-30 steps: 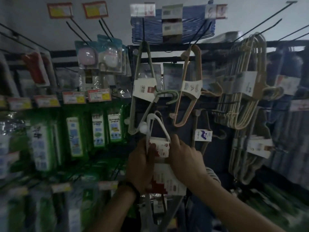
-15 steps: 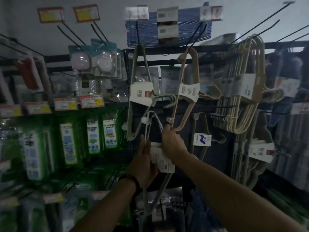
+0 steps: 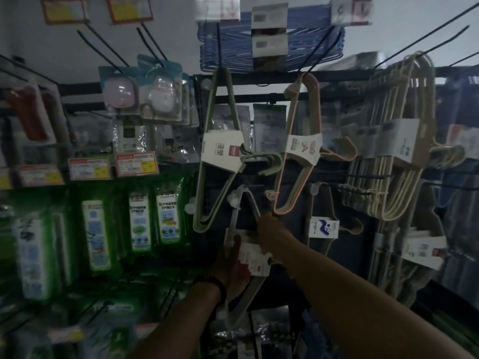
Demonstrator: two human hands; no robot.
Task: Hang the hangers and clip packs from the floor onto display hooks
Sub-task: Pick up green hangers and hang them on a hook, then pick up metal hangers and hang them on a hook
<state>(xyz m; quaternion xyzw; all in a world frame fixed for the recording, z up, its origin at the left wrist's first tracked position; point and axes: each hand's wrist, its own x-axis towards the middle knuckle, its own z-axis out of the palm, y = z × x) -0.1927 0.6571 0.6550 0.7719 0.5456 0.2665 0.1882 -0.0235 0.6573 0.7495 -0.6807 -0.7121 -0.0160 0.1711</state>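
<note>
Hanger pack [image 3: 236, 218]: held near upright, narrow end up.
Label [image 3: 255, 260]: red-white, writing blurred.
Grip: pack clasped by left hand [image 3: 231, 265] and right hand [image 3: 269, 230].

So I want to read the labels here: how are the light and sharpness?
Head view: dim throughout, left hand and right hand on the white hanger pack nearly silhouetted; green cast over the packs at left; top price tags smeared by blur; wide-angle bowing at the edges; small print unreadable.

One green pack [image 3: 168, 216] reads "10户中国家庭 7户用公牛"; everything else is too blurred.
</note>
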